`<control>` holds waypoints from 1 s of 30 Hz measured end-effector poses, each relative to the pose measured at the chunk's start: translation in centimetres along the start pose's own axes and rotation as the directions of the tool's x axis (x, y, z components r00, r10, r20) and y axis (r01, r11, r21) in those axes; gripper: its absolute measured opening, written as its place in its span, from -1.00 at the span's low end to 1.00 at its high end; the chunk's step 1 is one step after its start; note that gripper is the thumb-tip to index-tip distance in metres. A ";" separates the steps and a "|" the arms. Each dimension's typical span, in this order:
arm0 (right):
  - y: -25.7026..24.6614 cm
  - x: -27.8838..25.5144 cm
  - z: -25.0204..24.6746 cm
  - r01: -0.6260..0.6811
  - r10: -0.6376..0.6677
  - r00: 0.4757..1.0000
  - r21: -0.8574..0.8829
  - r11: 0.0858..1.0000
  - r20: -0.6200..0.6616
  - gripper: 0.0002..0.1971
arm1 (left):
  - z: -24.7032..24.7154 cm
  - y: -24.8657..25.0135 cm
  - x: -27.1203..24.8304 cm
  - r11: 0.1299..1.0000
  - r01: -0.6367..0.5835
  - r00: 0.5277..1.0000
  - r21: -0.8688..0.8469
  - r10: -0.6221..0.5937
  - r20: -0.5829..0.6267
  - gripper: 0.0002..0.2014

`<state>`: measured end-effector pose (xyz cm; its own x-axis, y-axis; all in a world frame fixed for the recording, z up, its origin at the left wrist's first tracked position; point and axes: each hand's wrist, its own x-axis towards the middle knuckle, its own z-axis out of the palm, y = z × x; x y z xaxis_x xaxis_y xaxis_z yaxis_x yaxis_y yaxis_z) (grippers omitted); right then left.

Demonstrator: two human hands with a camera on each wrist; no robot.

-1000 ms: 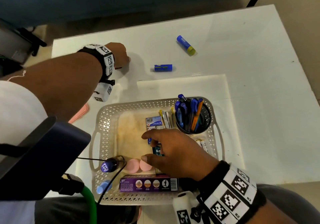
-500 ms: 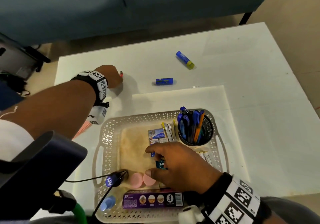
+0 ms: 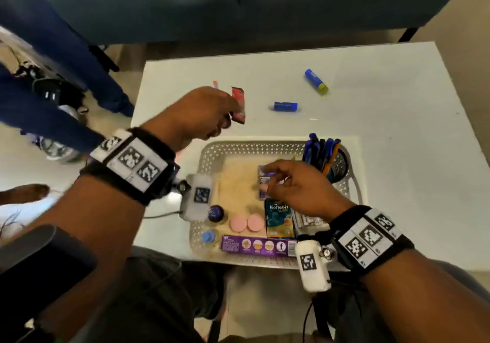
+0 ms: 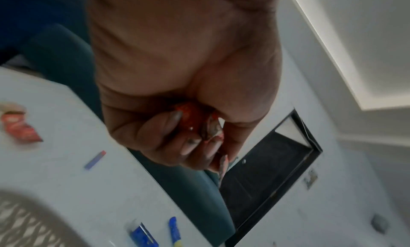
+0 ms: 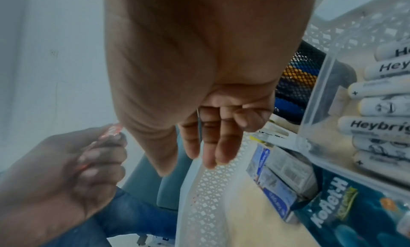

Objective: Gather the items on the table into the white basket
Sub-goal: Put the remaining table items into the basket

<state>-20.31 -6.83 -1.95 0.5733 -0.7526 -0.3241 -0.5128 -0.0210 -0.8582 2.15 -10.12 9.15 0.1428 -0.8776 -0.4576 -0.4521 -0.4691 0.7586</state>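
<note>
My left hand (image 3: pixel 212 114) is raised over the table behind the white basket (image 3: pixel 238 146) and grips a red packet (image 4: pixel 191 121). That red packet (image 3: pixel 238 105) sticks out past its fingertips in the head view. My right hand (image 3: pixel 275 180) hovers inside the basket over two small blue-and-white boxes (image 5: pixel 272 177), its fingers (image 5: pixel 210 145) loosely straight with nothing plainly held. On the table lie a blue glue stick (image 3: pixel 315 82), a short blue tube (image 3: pixel 285 107) and a thin strip (image 3: pixel 215 84). The left wrist view shows another red wrapper (image 4: pixel 20 129) on the table.
The basket holds a black mesh pen cup (image 3: pixel 335 163), a teal Koflet-H pack (image 3: pixel 279 219), a purple box (image 3: pixel 258 245), two pink discs (image 3: pixel 246 223), small bottles (image 3: pixel 216 212) and a clear case of white tubes (image 5: pixel 377 96). A teal sofa (image 3: pixel 238 5) stands beyond the table.
My left hand has lifted off the table's far left with the red packet and come toward the basket. My right hand has shifted a little toward the basket's far side.
</note>
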 end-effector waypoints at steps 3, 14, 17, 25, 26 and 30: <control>-1.7 -0.7 0.1 0.049 -0.023 0.991 0.196 0.979 -0.135 -0.80 | 1.8 -2.5 -5.9 0.989 -0.044 0.998 -0.139 0.049 0.027 -0.78; -4.3 -5.0 3.7 0.176 -0.061 0.937 0.312 0.933 -0.345 -0.79 | 6.5 -8.3 -8.0 0.972 -0.167 0.972 -0.166 0.191 0.137 -0.69; -5.1 -5.3 3.9 0.181 -0.029 0.918 0.354 0.917 -0.395 -0.87 | 6.1 -8.4 -7.5 0.983 -0.124 0.967 -0.138 0.151 0.206 -0.61; -1.8 -2.9 5.1 -0.069 0.026 0.932 -0.107 0.992 -0.361 -0.93 | 3.6 -8.3 -5.6 0.989 -0.130 0.989 -0.071 0.134 0.062 -0.72; -1.1 -2.6 5.4 -0.105 0.020 0.944 -0.241 0.965 -0.331 -0.89 | 3.4 -8.5 -5.4 0.987 -0.142 0.989 -0.077 0.145 0.038 -0.71; 0.0 -1.3 6.7 -0.148 0.048 0.980 -0.555 0.818 -0.191 -0.78 | 2.9 -9.2 -5.4 0.971 -0.161 0.987 -0.177 0.156 -0.043 -0.81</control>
<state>-16.77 -1.42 -4.23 0.4156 -0.8644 -0.2830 -0.8594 -0.2714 -0.4333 2.98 -0.80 3.25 0.1084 -0.9435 -0.3132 -0.3062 -0.3314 0.8924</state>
